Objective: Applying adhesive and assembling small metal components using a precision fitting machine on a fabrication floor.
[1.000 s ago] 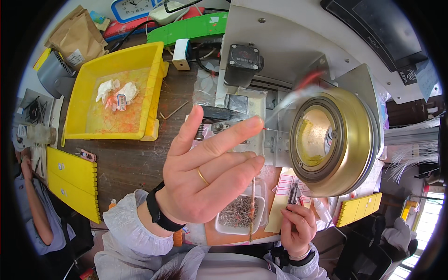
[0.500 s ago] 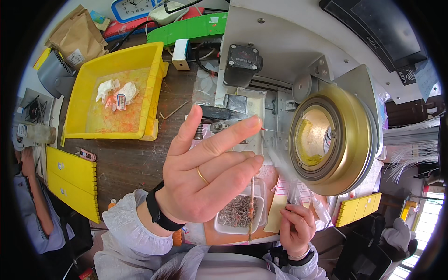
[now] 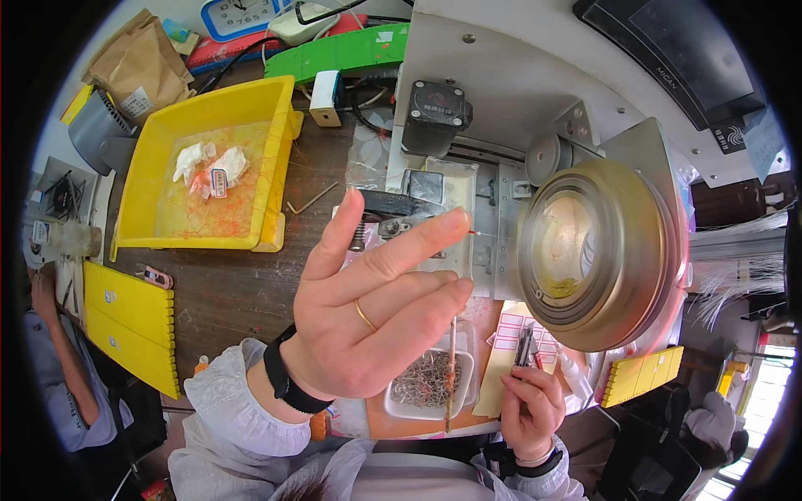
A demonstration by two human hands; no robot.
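My left hand [image 3: 376, 309], with a ring on one finger and a black band at the wrist, hangs palm down over the middle of the bench. Its two lower fingertips press together beside a thin pale line; the thumb is hidden beneath. Close to the upper fingertip shows a tiny red piece [image 3: 474, 233]. Below the fingertips a thin brown stick [image 3: 451, 380] crosses a white bowl [image 3: 407, 410] of small wire hooks [image 3: 420, 380]. My right hand [image 3: 533, 407] is closed at the front edge, its fingers around a slim dark metal tool [image 3: 525, 344].
A large gold wheel [image 3: 643, 259] on a grey machine stands to the right, blurred. A yellow tray [image 3: 150, 179] with white tissue is at the left, near a hex key [image 3: 313, 198]. Yellow notched boards [image 3: 129, 326] and a labelled sheet [image 3: 511, 321] lie around.
The pale blur above my right hand has given way to the dark tool, now seen sharply. The gold wheel's face has become more blurred. My left hand has hardly moved.
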